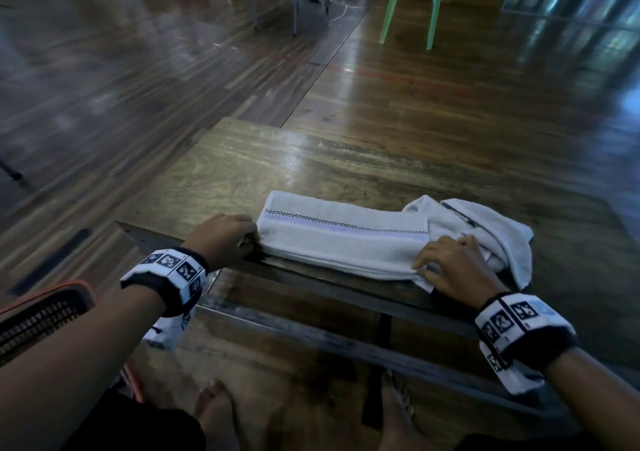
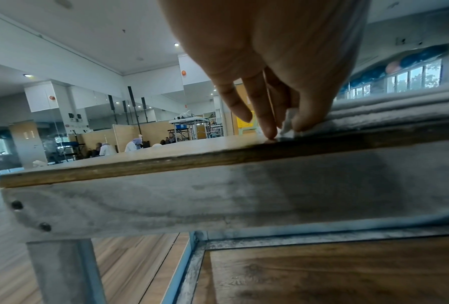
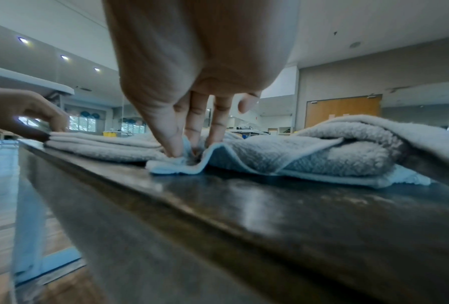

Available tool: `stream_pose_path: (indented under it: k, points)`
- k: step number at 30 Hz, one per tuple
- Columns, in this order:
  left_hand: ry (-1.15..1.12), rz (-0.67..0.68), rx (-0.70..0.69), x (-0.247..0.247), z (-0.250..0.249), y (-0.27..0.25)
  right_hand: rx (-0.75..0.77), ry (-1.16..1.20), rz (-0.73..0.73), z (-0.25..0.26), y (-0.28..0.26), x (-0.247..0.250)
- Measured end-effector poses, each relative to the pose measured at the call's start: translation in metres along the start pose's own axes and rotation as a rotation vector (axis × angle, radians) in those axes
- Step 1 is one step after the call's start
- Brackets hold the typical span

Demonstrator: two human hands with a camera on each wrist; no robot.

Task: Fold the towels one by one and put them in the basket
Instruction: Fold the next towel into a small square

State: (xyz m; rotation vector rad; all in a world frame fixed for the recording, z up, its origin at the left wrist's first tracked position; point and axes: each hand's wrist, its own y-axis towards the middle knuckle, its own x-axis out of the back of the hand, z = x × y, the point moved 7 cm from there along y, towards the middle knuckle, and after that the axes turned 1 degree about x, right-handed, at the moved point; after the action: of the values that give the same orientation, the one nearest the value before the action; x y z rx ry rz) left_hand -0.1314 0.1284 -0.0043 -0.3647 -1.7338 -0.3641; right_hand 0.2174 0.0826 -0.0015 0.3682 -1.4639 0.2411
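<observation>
A white towel [image 1: 343,239] with a checkered stripe lies folded into a long band on the low wooden table [image 1: 242,166]. My left hand [image 1: 247,234] pinches its left end at the table's near edge; in the left wrist view the thumb and fingertips [image 2: 270,131] pinch a towel corner [image 2: 287,125]. My right hand [image 1: 424,263] pinches the near right corner; in the right wrist view thumb and fingers [image 3: 174,144] press into the bunched cloth [image 3: 171,166]. A dark mesh basket [image 1: 41,308] with an orange rim stands on the floor at my left.
A second white towel [image 1: 485,225] lies crumpled on the table just right of my right hand, also seen as a heap [image 3: 348,148]. My bare feet [image 1: 218,412] are under the table's near edge. A green chair [image 1: 412,7] stands far back.
</observation>
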Motion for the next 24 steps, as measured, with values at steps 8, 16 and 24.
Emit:
stream_pose_path:
  k: [8, 16, 24]
  points:
    - [-0.072, -0.032, -0.048, -0.001, -0.002, 0.002, -0.078, 0.002, 0.069, -0.021, 0.005, -0.001]
    - [0.092, 0.046, -0.174, -0.011, -0.001, -0.004, -0.014, -0.077, 0.070, -0.012, 0.002, -0.003]
    - [0.084, -0.048, -0.288, 0.000, -0.016, -0.010, 0.011, -0.056, -0.099, -0.011, 0.002, 0.017]
